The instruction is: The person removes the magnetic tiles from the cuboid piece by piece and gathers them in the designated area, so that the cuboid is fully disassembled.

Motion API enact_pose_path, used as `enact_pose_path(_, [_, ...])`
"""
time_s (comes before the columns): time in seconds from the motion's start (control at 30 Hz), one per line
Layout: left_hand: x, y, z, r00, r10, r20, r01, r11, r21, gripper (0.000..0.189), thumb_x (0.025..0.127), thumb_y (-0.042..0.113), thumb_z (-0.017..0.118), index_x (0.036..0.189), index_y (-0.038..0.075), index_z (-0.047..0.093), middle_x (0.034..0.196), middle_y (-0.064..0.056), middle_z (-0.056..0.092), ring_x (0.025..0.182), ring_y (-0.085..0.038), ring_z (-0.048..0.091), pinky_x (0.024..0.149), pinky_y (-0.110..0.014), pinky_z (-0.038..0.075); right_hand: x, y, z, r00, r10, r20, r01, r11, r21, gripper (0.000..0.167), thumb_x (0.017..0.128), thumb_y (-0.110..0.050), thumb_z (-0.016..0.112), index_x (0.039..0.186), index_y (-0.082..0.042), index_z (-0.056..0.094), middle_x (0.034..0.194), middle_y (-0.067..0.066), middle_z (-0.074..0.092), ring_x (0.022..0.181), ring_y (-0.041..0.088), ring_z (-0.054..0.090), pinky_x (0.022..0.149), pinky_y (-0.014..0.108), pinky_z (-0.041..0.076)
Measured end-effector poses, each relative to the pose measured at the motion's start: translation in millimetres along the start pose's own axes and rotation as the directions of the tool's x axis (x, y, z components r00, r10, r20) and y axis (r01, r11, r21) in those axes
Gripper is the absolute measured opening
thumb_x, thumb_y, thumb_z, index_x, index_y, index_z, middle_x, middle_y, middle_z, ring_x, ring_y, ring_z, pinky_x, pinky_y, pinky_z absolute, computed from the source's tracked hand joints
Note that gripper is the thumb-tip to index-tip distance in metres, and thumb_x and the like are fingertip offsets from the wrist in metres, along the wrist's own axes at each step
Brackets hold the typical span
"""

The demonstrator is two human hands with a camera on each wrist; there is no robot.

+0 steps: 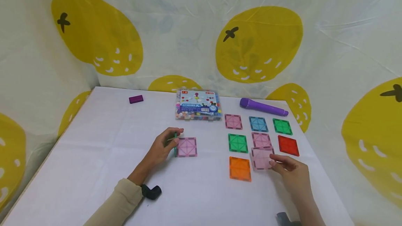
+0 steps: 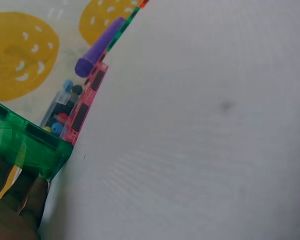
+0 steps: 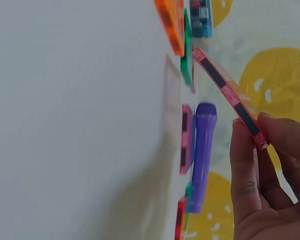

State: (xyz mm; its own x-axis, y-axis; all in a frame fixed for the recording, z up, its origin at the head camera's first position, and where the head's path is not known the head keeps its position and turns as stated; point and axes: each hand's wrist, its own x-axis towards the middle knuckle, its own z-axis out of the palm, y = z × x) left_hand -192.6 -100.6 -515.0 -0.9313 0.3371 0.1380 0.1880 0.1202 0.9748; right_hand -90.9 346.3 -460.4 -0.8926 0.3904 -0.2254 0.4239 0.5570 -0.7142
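My left hand [image 1: 161,147] holds a green magnetic tile [image 1: 175,145] on edge, right at the left side of a pink magnetic tile [image 1: 187,147] lying flat. In the left wrist view, fingers [image 2: 32,197] show behind the green tile [image 2: 27,142]. Between thumb and fingers, my right hand [image 1: 290,173] pinches another pink tile [image 1: 261,159] by its right edge. The right wrist view shows this pink tile [image 3: 230,97] tilted and raised off the table. From the head view, its far edge is close to a flat pink tile [image 1: 261,140].
Around the right hand lie flat tiles: orange [image 1: 240,168], green [image 1: 238,143], red [image 1: 288,145], blue [image 1: 258,124], pink [image 1: 233,121] and a second green [image 1: 282,126]. Behind them are a purple microphone [image 1: 263,107] and a clear box [image 1: 198,104] of colourful pieces. A purple block [image 1: 136,99] sits back left.
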Motion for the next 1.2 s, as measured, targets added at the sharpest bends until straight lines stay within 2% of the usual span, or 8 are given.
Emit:
enact_pose_path(0.13, [-0.1, 0.0, -0.5, 1.0, 0.0, 0.0, 0.0, 1.0, 0.004, 0.035, 0.111, 0.015, 0.056, 0.146, 0.014, 0.058, 0.155, -0.01, 0.058, 0.149, -0.034, 0.051, 0.125, -0.058, 0.039, -1.6, 13, -7, 0.997, 0.072, 0.007, -0.072, 0.997, -0.037, 0.049, 0.1, -0.039, 0.074, 0.144, -0.018, 0.068, 0.143, 0.01, 0.07, 0.121, 0.02, 0.071, 0.082, 0.01, 0.058])
enact_pose_path(0.23, [0.1, -0.5, -0.6, 1.0, 0.005, -0.002, -0.005, 1.0, 0.003, 0.035, 0.111, 0.014, 0.056, 0.146, 0.015, 0.058, 0.155, -0.009, 0.059, 0.148, -0.034, 0.051, 0.125, -0.057, 0.039, -1.5, 19, -10, 0.995, 0.095, 0.022, -0.093, 0.994, -0.061, 0.048, 0.101, -0.036, 0.073, 0.145, -0.017, 0.067, 0.148, 0.012, 0.066, 0.136, 0.032, 0.062, 0.093, 0.022, 0.062])
enact_pose_path(0.43, [-0.3, -0.9, -1.8, 1.0, 0.002, 0.0, -0.002, 1.0, 0.005, 0.036, 0.111, 0.014, 0.056, 0.146, 0.017, 0.058, 0.155, -0.008, 0.059, 0.149, -0.033, 0.051, 0.125, -0.056, 0.039, 0.5, 24, -13, 0.988, 0.131, 0.086, -0.125, 0.99, -0.072, 0.052, 0.102, -0.04, 0.071, 0.149, -0.017, 0.064, 0.155, 0.017, 0.059, 0.147, 0.041, 0.048, 0.115, 0.056, 0.049])
enact_pose_path(0.57, [-1.0, 1.1, -4.5, 1.0, -0.016, 0.005, 0.016, 1.0, 0.012, 0.037, 0.111, 0.014, 0.057, 0.148, 0.018, 0.058, 0.155, -0.008, 0.058, 0.148, -0.031, 0.051, 0.126, -0.056, 0.039, 1.3, 23, -15, 0.982, 0.138, 0.129, -0.124, 0.986, -0.113, 0.06, 0.1, -0.048, 0.072, 0.15, -0.017, 0.062, 0.153, 0.017, 0.061, 0.149, 0.045, 0.044, 0.117, 0.069, 0.043])
enact_pose_path(0.73, [-3.2, 3.5, -12.5, 1.0, -0.009, 0.02, 0.009, 1.0, 0.015, 0.04, 0.111, 0.014, 0.057, 0.15, 0.015, 0.056, 0.156, -0.015, 0.057, 0.149, -0.032, 0.05, 0.127, -0.061, 0.035, -0.9, 18, -20, 0.99, 0.093, 0.102, -0.068, 0.972, -0.227, 0.059, 0.099, -0.046, 0.074, 0.148, -0.014, 0.064, 0.143, 0.017, 0.068, 0.135, 0.045, 0.059, 0.099, 0.052, 0.062])
enact_pose_path(0.87, [-6.9, 3.1, -22.4, 0.999, -0.026, 0.044, 0.025, 0.999, 0.034, 0.042, 0.111, 0.021, 0.058, 0.153, 0.016, 0.054, 0.157, -0.012, 0.056, 0.152, -0.031, 0.046, 0.128, -0.063, 0.032, -4.4, 8, -17, 0.998, 0.002, 0.058, 0.014, 0.964, -0.266, 0.053, 0.1, -0.037, 0.075, 0.145, -0.012, 0.065, 0.14, 0.019, 0.07, 0.126, 0.045, 0.066, 0.088, 0.043, 0.067])
enact_pose_path(1.07, [-14.1, 6.7, -39.9, 0.994, -0.081, 0.071, 0.079, 0.996, 0.033, 0.044, 0.109, 0.028, 0.061, 0.153, 0.019, 0.055, 0.16, -0.001, 0.054, 0.154, -0.029, 0.045, 0.129, -0.063, 0.029, -8.9, -16, 1, 0.993, -0.106, 0.049, 0.114, 0.972, -0.203, 0.047, 0.1, -0.035, 0.075, 0.143, -0.018, 0.067, 0.139, 0.014, 0.072, 0.125, 0.038, 0.07, 0.089, 0.036, 0.066])
enact_pose_path(1.2, [-18.1, 8.9, -49.4, 0.993, -0.077, 0.085, 0.068, 0.993, 0.101, 0.047, 0.109, 0.026, 0.062, 0.154, 0.016, 0.054, 0.16, -0.002, 0.054, 0.149, -0.033, 0.052, 0.124, -0.059, 0.041, -11.0, -40, 16, 0.98, -0.181, 0.083, 0.191, 0.972, -0.139, 0.044, 0.099, -0.035, 0.076, 0.141, -0.021, 0.07, 0.135, 0.009, 0.074, 0.122, 0.032, 0.072, 0.088, 0.028, 0.065])
